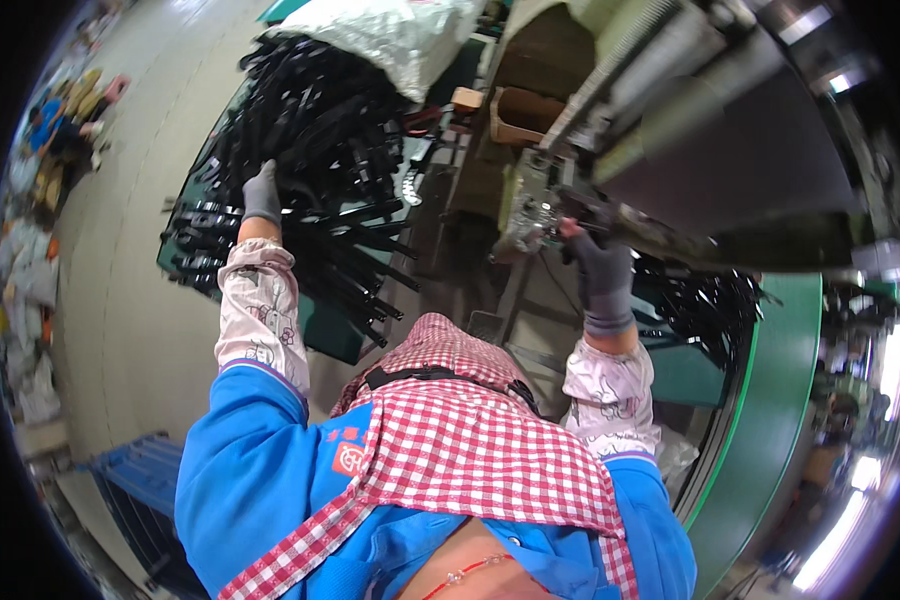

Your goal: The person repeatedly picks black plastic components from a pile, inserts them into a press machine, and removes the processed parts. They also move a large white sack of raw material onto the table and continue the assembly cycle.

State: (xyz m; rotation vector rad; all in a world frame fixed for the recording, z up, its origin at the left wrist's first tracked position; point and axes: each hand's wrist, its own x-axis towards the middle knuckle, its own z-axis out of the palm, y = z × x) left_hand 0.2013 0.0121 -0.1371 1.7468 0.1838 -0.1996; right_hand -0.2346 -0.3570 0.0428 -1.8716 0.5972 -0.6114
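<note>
My left hand [262, 193], in a grey glove, reaches into a big heap of long black plastic strips [315, 140] piled on a green table [325, 335] at my left; its fingers are buried among the strips. My right hand [600, 270], also gloved in grey, is raised to a machine's small metal head [532, 205] and touches it near a thin black piece; whether it grips that piece is unclear. Both forearms wear pale patterned sleeve covers over a blue jacket.
A large grey-green machine body [710, 130] fills the upper right. More black strips [705, 300] lie by a curved green conveyor edge [770, 400]. A white sack [390, 35] sits beyond the heap. Blue pallet [135, 475] on the pale floor at lower left.
</note>
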